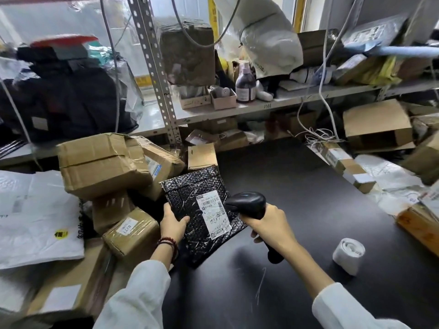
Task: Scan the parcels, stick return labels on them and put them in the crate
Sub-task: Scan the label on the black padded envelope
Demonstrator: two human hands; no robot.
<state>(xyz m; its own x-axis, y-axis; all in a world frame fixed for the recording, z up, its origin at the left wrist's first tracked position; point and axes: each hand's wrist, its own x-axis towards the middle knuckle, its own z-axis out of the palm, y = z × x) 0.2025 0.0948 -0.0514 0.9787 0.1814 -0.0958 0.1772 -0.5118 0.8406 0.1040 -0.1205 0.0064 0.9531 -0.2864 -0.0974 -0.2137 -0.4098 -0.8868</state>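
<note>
Left hand [173,224] pinches the black mailer [202,214] at its left edge, mid-frame, tilting its label [213,213] up so the scanner [249,204], gripped in the right hand [270,224], can read it. Label roll [348,255] waits on the desk [308,198], lower right.

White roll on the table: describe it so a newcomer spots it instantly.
Start at the black tabletop in front of the shelves. Look right of the right hand gripping the scanner. The white roll lies on its side there, touching nothing; its neighbours are flat white bags and brown boxes.
</note>
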